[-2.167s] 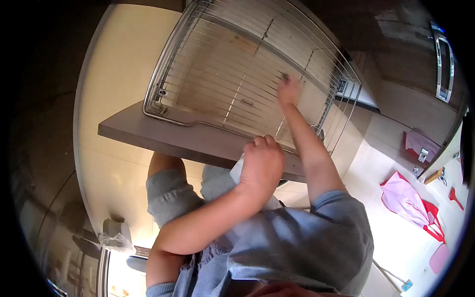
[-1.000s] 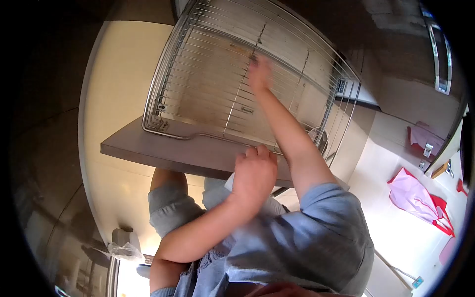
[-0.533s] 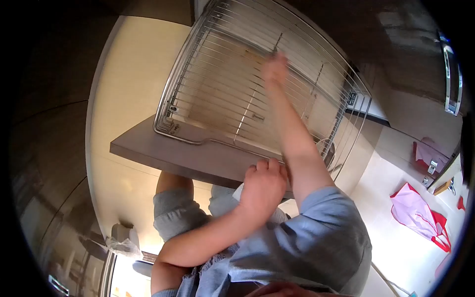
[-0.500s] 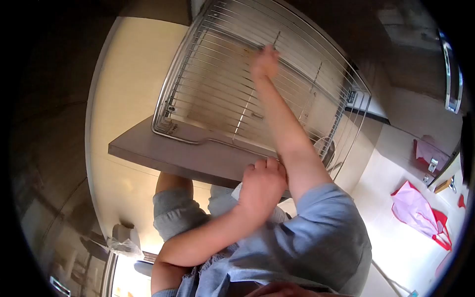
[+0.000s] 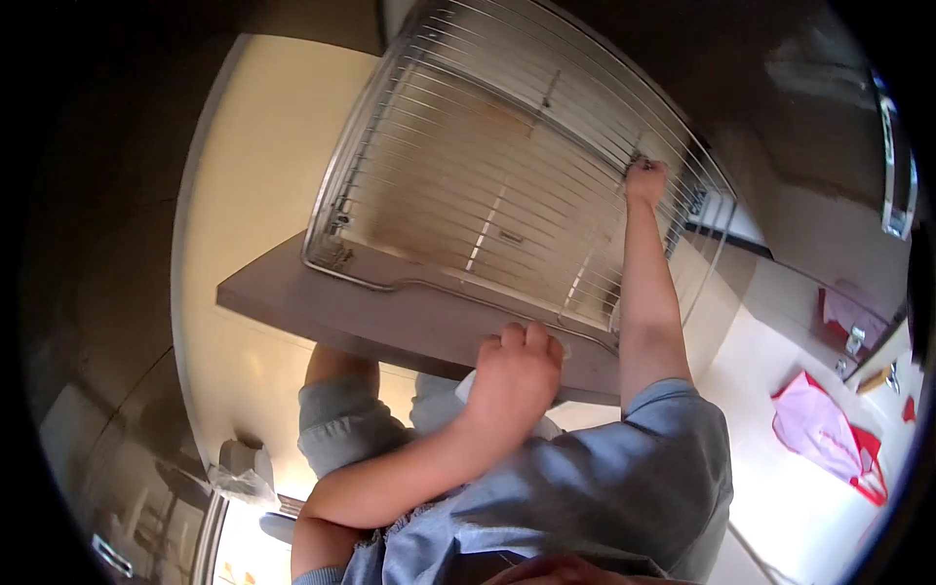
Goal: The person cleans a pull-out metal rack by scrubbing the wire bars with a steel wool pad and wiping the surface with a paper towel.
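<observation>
Around the fingertips of the right hand [image 5: 645,183], in the head view, a metal wire basket [image 5: 323,200] is spreading out leftward, its close-set wires slanting down to the right and its long axis seeming to run the same way, roughly along the grey-brown panel [image 5: 370,317] at its near side. Those fingers are closing together on a small dark piece [image 5: 639,159], too indistinct to name, near the basket's right end. Nearer the body, the left hand [image 5: 517,375] is resting at the panel, fingers curling over a white piece [image 5: 465,389] that is showing beside the palm. Well to the left of those fingers, a grey bin [image 5: 242,458] is holding a clear bag [image 5: 249,487]. Far to their right, a pink cloth [image 5: 817,419] with red edging is lying on the pale floor [image 5: 751,375].
</observation>
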`<state>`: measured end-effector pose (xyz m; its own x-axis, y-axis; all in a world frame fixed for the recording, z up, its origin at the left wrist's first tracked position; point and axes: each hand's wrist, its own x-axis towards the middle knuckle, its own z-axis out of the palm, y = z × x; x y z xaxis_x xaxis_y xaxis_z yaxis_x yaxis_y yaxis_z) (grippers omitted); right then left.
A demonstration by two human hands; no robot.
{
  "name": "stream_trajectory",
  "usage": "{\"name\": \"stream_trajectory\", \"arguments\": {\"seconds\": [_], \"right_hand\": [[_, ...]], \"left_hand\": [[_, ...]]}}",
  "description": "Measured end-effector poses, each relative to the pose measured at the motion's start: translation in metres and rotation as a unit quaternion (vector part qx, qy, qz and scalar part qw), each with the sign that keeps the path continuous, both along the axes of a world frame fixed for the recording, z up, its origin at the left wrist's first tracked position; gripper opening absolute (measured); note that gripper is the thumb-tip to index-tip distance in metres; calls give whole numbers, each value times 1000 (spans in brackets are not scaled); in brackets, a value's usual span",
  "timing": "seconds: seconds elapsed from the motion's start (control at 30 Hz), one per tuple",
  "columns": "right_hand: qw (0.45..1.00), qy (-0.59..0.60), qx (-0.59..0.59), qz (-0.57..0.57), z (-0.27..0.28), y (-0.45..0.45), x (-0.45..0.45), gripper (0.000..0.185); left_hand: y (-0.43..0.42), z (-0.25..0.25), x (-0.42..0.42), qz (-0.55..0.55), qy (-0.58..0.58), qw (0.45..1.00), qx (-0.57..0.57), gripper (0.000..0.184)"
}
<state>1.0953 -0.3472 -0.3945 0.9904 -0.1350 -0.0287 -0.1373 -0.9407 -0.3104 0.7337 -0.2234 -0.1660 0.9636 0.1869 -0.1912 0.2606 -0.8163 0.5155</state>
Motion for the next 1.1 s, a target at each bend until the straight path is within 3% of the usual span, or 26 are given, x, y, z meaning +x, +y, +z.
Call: {"name": "stream_trajectory", "arguments": {"seconds": [0.03,0.17,0.23,0.4,0.43,0.5,0.57,0.63,0.73,0.8,0.97,1.07,1.1], "right_hand": [[997,-19,19,-77,-2,18,-3,36],[993,-42,-11,110,-20,140,-47,37],[986,30,-35,161,21,199,-79,36],[956,35,74,283,41,182,-82,33],[943,24,94,317,47,174,-95,32],[855,4,211,474,36,180,-147,32],[801,88,217,551,39,204,-185,31],[831,55,152,532,31,243,-192,30],[882,3,147,447,11,289,-195,29],[860,-31,86,502,-2,286,-233,27],[734,27,189,652,15,246,-285,14],[791,-45,201,577,13,268,-253,12],[807,91,235,534,6,266,-265,15]], "left_hand": [[-1,-2,-1,3,-4,1000,-6,11],[0,-2,2,0,8,1000,-16,13],[-2,-3,4,1,23,1000,-21,13],[5,5,0,-11,5,1000,-15,14],[6,10,-4,2,-14,999,-29,15],[11,22,-14,21,-32,998,-45,18],[25,38,-20,34,-37,998,-44,21],[38,44,-28,53,-34,997,-40,23],[51,53,-33,52,0,998,-43,27],[54,58,-37,28,25,998,-51,28],[57,59,-39,-9,9,998,-58,18],[57,59,-45,-2,27,998,-59,28],[57,59,-46,-4,30,998,-61,28]]}}
